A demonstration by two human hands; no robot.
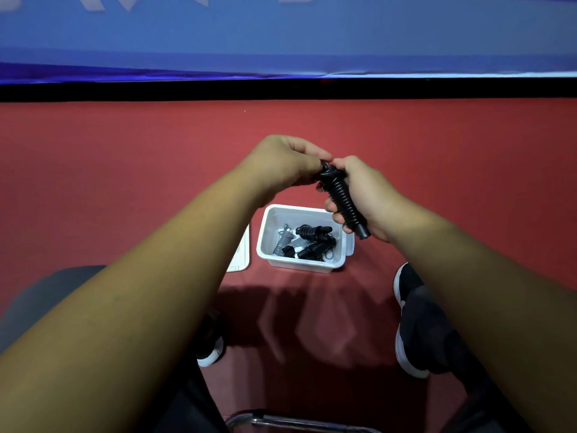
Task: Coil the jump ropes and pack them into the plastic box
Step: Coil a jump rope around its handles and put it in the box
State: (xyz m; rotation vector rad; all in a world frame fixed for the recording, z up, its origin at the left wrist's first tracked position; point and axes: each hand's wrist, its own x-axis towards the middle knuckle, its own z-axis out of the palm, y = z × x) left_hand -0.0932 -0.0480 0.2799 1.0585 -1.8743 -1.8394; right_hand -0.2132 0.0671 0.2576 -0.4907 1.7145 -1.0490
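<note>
Hands: 2, both raised over the red floor [437,151] and meeting at the middle of the view.
Left hand [287,160]: curling its fingers and pinching the upper end of the held rope.
Right hand [365,201]: wrapping its fingers round the body of the same rope.
Held jump rope [340,198]: 1, black, wound into a tight ribbed bundle, tilting from 11 o'clock down to 5 o'clock, with its lower end sticking out below the right hand.
Plastic box [299,265]: 1, white, open, sitting on the floor at 6 o'clock from the hands.
Packed ropes: at least 1 grey bundle [282,242] at the box's 9 o'clock side and at least 2 black bundles [312,231] lying toward 3 o'clock; they are overlapping, so I cannot tell the exact count.
Lid [242,254]: 1 pale flat piece lying just beside the box at 9 o'clock, half hidden by the left forearm.
Shoes: 2, black with white soles, at 5 o'clock [409,307] and 7 o'clock [212,348] from the box.
Writing: the blue banner [281,32] at 12 o'clock is showing only blurred pale shapes, nothing readable.
</note>
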